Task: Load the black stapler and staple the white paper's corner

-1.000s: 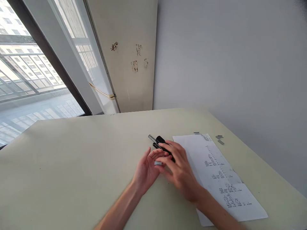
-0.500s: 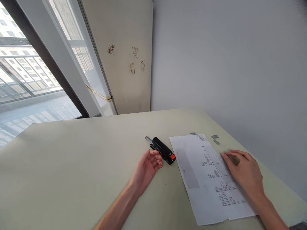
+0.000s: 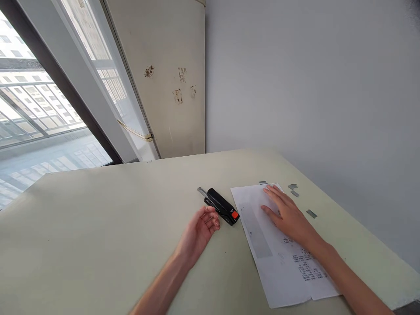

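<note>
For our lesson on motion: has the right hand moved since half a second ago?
Yes: the right hand moved left, away from the table's right edge, over the paper.

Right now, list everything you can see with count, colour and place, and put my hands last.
Stapler: one, black with red button, left of the paper
Paper: at least one sheet, white, printed, right of centre
Strips: at least four, grey, beyond and right of the paper
Table: one, pale, below everything
Panel: one, beige with brown stains, behind the table
Wall: one, grey, back right
Window frame: dark, left
Railing: one, grey, outside
Left hand: one, bare, palm up beside the stapler
Right hand: one, bare, palm down over the paper
</note>
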The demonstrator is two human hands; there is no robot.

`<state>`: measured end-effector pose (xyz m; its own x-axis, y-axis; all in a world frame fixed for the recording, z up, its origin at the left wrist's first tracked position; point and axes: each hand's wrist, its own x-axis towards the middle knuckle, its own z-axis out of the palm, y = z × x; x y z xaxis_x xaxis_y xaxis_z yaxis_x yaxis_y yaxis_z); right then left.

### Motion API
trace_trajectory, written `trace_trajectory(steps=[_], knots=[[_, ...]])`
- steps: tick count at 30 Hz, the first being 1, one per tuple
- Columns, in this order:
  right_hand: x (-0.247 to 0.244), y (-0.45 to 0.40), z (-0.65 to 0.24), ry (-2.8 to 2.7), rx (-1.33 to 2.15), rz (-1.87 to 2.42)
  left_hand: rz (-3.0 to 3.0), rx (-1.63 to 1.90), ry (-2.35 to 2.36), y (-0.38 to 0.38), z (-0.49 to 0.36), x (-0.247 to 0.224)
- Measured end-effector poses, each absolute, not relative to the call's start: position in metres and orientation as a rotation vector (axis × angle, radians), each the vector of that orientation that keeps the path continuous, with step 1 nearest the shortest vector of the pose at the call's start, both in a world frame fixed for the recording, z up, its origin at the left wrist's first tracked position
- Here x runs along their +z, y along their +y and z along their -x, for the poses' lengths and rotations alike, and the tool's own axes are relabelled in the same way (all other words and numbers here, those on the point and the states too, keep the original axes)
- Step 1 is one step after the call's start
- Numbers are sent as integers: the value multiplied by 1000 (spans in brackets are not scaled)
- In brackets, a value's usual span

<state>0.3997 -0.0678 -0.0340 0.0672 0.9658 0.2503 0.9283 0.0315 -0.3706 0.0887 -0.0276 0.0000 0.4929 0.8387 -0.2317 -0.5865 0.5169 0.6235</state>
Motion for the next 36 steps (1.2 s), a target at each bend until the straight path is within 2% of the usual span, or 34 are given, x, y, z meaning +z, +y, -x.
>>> trace_trajectory(steps=[11, 19, 24, 29, 36], knots=[[-62, -20, -398, -1971, 51, 1967, -877, 903, 659, -42, -96, 7], [-45, -29, -398, -1718, -48, 1772, -1301, 780, 815, -55, -98, 6], [-27, -39, -392, -1611, 133, 1707, -1332, 768, 775, -61, -100, 9], [-21, -45, -377, -1627, 357, 1710, -1187, 1064, 829, -62, -110, 15], [-18, -46, -368, -1655, 450, 1668, -1447, 1117, 943, -41, -115, 24]])
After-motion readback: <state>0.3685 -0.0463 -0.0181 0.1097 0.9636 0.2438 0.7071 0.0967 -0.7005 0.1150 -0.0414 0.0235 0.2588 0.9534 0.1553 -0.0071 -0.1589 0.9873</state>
